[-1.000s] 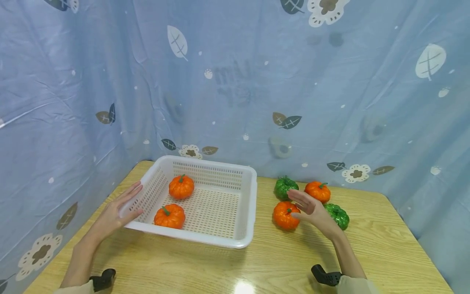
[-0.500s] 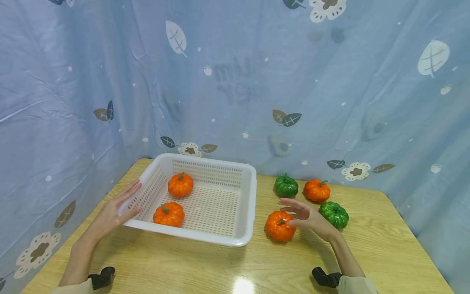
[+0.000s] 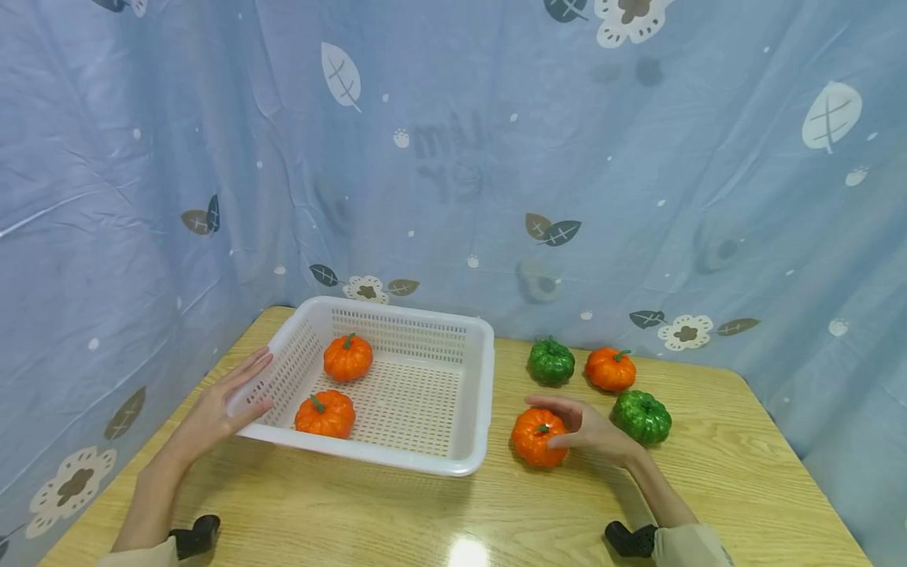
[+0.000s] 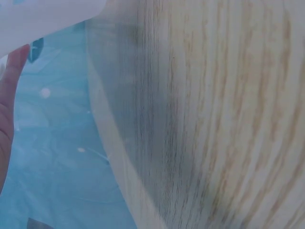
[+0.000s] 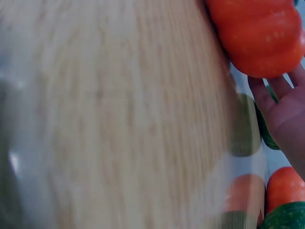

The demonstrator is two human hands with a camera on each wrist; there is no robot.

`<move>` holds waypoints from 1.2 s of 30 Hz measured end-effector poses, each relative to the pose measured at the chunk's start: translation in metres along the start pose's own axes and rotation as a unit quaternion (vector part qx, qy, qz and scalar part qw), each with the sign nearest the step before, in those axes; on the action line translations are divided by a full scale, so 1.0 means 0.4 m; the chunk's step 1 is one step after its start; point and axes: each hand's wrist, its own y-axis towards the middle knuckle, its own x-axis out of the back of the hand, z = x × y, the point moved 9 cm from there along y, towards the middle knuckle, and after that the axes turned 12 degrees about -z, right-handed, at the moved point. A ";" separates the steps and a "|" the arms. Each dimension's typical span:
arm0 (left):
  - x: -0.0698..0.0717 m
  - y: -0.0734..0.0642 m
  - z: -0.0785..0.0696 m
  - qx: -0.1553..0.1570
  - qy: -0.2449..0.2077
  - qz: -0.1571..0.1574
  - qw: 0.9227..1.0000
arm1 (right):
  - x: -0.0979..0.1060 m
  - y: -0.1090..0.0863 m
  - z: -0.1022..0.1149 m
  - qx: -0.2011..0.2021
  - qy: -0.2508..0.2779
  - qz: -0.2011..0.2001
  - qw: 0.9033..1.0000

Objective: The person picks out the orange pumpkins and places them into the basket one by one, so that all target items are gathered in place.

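Note:
A white perforated plastic basket stands on the table with two small orange pumpkins inside, at its left. My left hand rests at the basket's left front corner, fingers and thumb fairly straight and spread. To the basket's right, an orange pumpkin with a green stem sits on the table. My right hand holds this pumpkin from the right, thumb on the near side and fingers behind. The right wrist view shows the fingers against the pumpkin's skin; the thumb is out of that view.
Behind my right hand lie a green pumpkin, another orange pumpkin and a second green pumpkin. A blue patterned curtain hangs along the back and sides of the wooden table.
The orange pumpkin at my right hand has shifted left and nearer to me. My right hand has followed, its fingers and thumb now around it. The left hand has stayed at the basket.

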 end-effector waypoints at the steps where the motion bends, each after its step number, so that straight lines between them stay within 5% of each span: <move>1: -0.001 0.001 0.000 0.000 0.000 0.001 1.000 | -0.002 0.001 -0.003 -0.004 -0.004 0.000 1.000; 7: -0.008 0.004 -0.001 0.005 0.000 0.005 1.000 | -0.014 0.008 -0.023 -0.037 -0.034 0.004 0.999; 18: -0.010 0.010 -0.002 -0.004 0.000 0.006 1.000 | -0.019 0.012 -0.011 -0.032 -0.085 -0.009 0.996; 36: 0.002 0.000 -0.003 -0.002 -0.002 0.002 1.000 | -0.027 0.041 0.187 0.020 -0.037 0.022 0.999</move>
